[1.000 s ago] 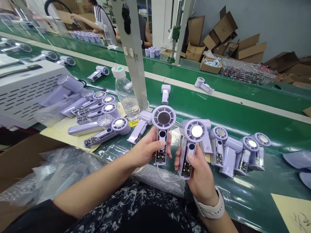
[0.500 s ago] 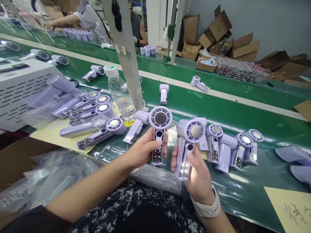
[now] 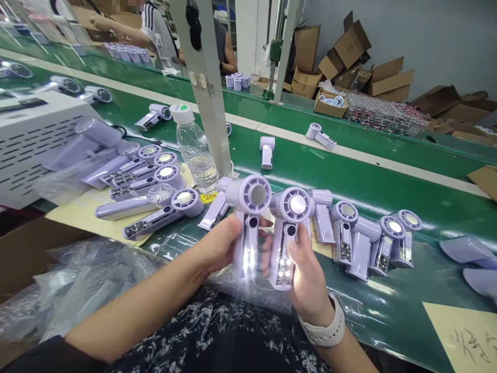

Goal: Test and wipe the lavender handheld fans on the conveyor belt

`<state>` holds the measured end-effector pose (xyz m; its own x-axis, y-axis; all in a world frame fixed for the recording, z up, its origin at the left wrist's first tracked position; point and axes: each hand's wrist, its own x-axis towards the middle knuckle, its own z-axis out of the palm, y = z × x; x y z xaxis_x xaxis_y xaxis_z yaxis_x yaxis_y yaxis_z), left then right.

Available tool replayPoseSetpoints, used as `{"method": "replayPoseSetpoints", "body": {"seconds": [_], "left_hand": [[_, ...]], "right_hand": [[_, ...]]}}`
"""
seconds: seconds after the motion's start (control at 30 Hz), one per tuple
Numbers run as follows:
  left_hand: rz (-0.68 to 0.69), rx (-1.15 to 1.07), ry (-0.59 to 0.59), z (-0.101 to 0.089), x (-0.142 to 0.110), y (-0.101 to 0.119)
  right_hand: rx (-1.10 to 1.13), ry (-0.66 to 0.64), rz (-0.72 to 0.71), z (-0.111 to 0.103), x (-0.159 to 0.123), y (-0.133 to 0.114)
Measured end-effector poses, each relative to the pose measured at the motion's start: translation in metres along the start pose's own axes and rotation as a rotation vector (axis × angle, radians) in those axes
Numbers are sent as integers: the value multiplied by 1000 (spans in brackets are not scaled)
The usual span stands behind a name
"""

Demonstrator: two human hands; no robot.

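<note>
My left hand (image 3: 223,238) is closed around a lilac handheld fan (image 3: 241,199), held upright with bright lights glowing on its open handle. Beside it, my right hand (image 3: 310,269) grips a second lilac handheld fan (image 3: 279,204), its thumb near the black round button. Lit spots show on that handle's exposed circuit board too. Both fans face me with round ringed heads and silver centres, close together above the bench. Several more fans (image 3: 345,233) lie just right of my right hand. Another fan (image 3: 213,210) rests behind my left hand.
Several fans (image 3: 155,189) lie on yellow paper at left, beside a white vented box (image 3: 42,150). A water bottle (image 3: 196,150) stands near a metal post (image 3: 209,88). Fans also lie on the green belt (image 3: 373,171). Plastic bags (image 3: 93,285) fill a carton at lower left. Co-workers (image 3: 155,26) sit opposite.
The left-hand fan has turned, and its handle lights now shine brightly where they were dim. My right hand's fan has shifted slightly left. The co-worker's arm across the bench has lifted.
</note>
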<state>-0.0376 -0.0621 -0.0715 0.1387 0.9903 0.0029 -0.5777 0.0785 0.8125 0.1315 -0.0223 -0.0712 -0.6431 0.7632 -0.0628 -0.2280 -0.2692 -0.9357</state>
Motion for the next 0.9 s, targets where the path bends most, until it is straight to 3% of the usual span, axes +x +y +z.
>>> {"method": "replayPoseSetpoints", "body": {"seconds": [0.07,0.17,0.27,0.37,0.47,0.6,0.67,0.8,0.9], "left_hand": [[-35,-193,-51,-7,-7,-1],[48,-334,47,-19,-21,4],[75,-367,132,-31,-36,14],[97,-365,198,-38,-44,17],[92,-366,217,-37,-43,13],[6,-366,180,-26,-37,5],[-44,-348,118,-21,-33,2],[-75,-283,14,-16,-28,-10],[-63,-247,10,-14,-27,-18]], "right_hand": [[-210,-40,-20,9,5,-4],[-650,-117,-64,11,25,-12],[-985,-3,-269,4,59,-10],[-1082,83,-456,0,87,4],[-1080,80,-506,2,88,5],[-904,142,-567,4,61,-25],[-695,59,-482,4,50,-38],[-217,-138,-104,5,44,-37],[-128,-132,-3,9,42,-26]]}}
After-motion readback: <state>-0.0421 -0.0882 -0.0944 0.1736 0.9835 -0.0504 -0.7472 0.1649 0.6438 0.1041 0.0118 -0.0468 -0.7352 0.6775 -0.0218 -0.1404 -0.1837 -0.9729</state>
